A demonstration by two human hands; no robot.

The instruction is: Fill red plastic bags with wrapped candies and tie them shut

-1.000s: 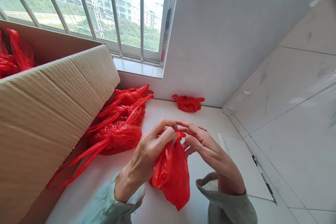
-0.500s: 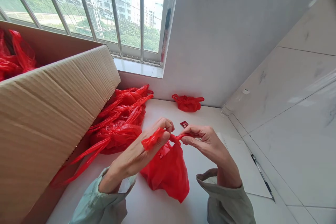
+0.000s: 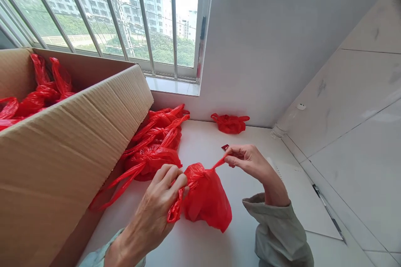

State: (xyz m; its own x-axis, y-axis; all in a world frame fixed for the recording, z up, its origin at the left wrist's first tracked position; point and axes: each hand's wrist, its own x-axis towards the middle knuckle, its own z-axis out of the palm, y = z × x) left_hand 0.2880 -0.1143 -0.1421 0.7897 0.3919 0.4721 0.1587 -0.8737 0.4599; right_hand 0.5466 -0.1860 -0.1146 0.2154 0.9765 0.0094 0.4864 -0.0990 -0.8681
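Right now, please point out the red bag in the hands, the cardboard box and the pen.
red bag (image 3: 206,200), head view, on its bulging body.
cardboard box (image 3: 62,154), head view, on its near side wall.
pen (image 3: 328,219), head view, on its shaft.

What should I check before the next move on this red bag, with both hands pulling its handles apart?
1. Left hand grip on one handle of the red bag: ok, fingers closed around the strip.
2. Right hand grip on the other handle: ok, pinched and pulled taut.
3. Knot at the bag's top: cannot tell, the plastic is bunched there and its tightness does not show.
4. Bag supported: ok, its bottom rests on the white counter.
5. Plastic intact: cannot tell, no tear shows on the visible side.
6. Room in the cardboard box: cannot tell, red bags show inside but its depth is hidden.
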